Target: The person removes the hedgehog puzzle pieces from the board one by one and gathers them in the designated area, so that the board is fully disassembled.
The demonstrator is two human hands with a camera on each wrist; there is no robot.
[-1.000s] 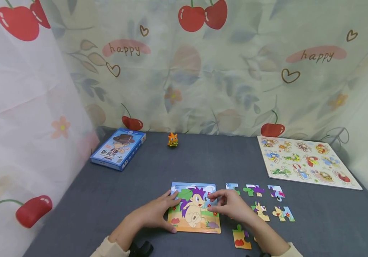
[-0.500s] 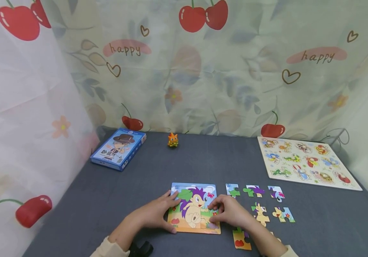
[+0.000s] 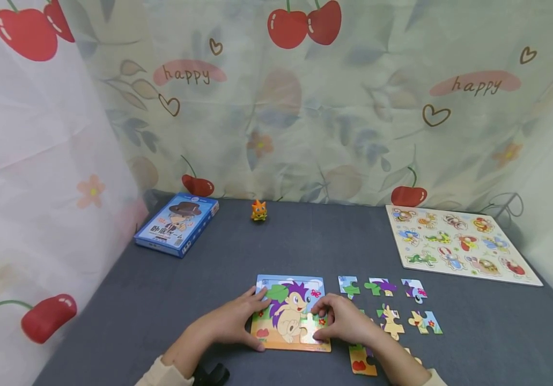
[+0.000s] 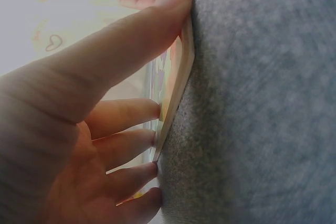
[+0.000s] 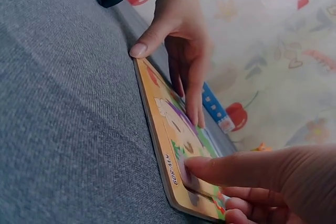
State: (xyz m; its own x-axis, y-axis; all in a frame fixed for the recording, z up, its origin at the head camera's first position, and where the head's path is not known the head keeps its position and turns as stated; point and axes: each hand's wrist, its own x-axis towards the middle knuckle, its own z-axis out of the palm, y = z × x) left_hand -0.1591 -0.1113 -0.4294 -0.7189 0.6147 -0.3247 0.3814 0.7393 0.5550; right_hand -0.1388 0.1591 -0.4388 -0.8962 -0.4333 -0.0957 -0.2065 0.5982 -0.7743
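Note:
On the table lies a hedgehog puzzle board [image 3: 276,329]. My left hand [image 3: 235,319] steadies its left side, thumb [image 4: 176,3] at the near corner and nearly straight fingers on the left edge. My right hand [image 3: 346,319] pinches a jigsaw piece [image 3: 307,329] between thumb and fingers at the board's lower right. That piece shines with glare and has a knob on its far side. In the right wrist view my thumb [image 5: 202,166] presses on the piece, close over the board.
Several loose jigsaw pieces [image 3: 392,321] lie right of the board, some partly behind my right forearm. A blue box [image 3: 177,225] stands back left, a small orange figure [image 3: 259,211] back centre, an insect picture board [image 3: 464,244] back right. Patterned cloth [image 3: 305,134] hangs behind.
My right hand has come down slightly onto the board's lower right, and the piece there now catches the light, its outline showing. The left hand has stayed in place.

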